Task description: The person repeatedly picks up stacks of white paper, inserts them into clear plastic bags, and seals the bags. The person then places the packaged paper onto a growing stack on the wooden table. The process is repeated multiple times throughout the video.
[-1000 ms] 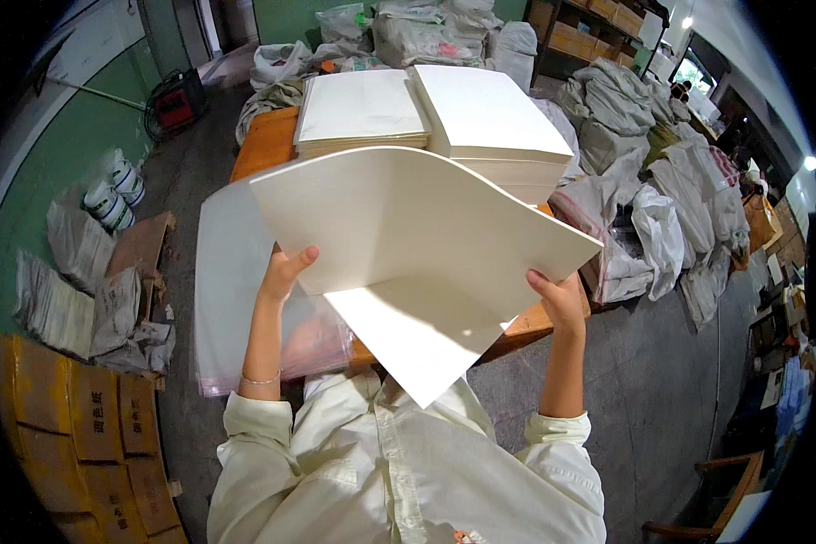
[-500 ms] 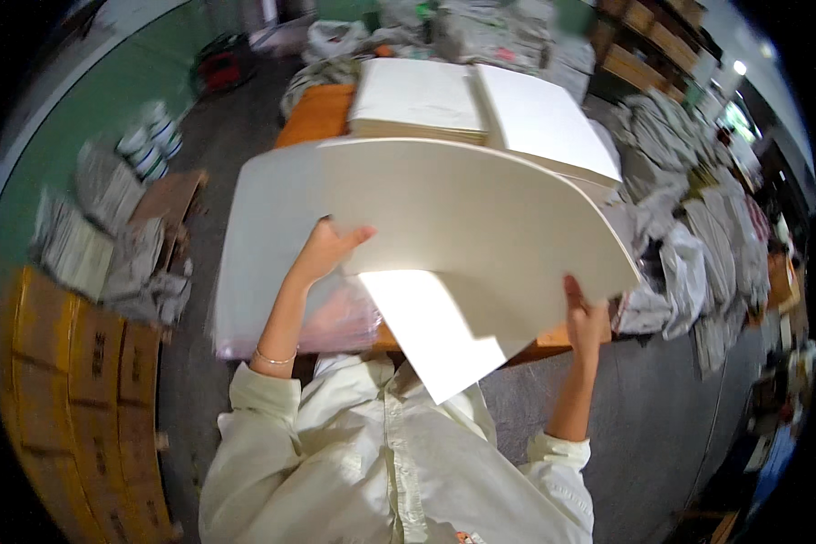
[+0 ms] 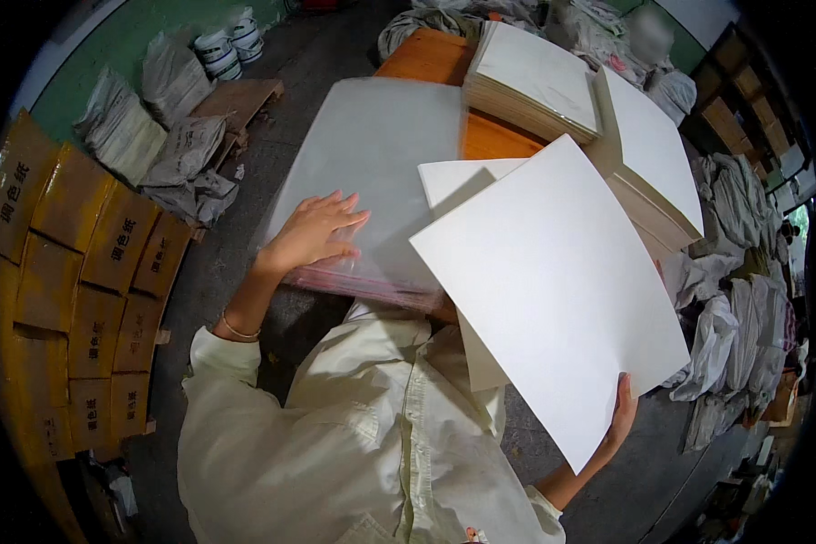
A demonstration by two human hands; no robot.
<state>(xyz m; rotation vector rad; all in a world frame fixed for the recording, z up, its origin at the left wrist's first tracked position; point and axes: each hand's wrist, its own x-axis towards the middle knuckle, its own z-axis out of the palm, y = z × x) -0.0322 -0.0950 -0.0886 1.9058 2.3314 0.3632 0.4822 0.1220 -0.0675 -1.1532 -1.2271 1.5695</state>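
Note:
My left hand (image 3: 313, 234) is spread over a stack of clear plastic sleeves (image 3: 381, 136) with pinkish near edges; whether it touches them I cannot tell. It holds nothing. At the lower right, my right hand (image 3: 618, 415) grips the near corner of a large white paper sheet (image 3: 553, 290), with the thumb on top and the other fingers hidden beneath. The sheet slants across the table's front edge. Under it, another white sheet (image 3: 458, 179) shows at its far left and near left sides.
Two tall stacks of white sheets, one left (image 3: 535, 68) and one right (image 3: 653, 136), stand on the orange wooden table (image 3: 426, 56). Brown cartons (image 3: 109, 245) are piled at left, near bagged bundles (image 3: 122, 127) and white buckets (image 3: 218, 54). Grey sacks (image 3: 739, 208) lie at right.
My left hand has let go of the raised, curved sheet and moved over the plastic sleeves. The sheet has swung down to the right, held by my right hand. The view has turned left.

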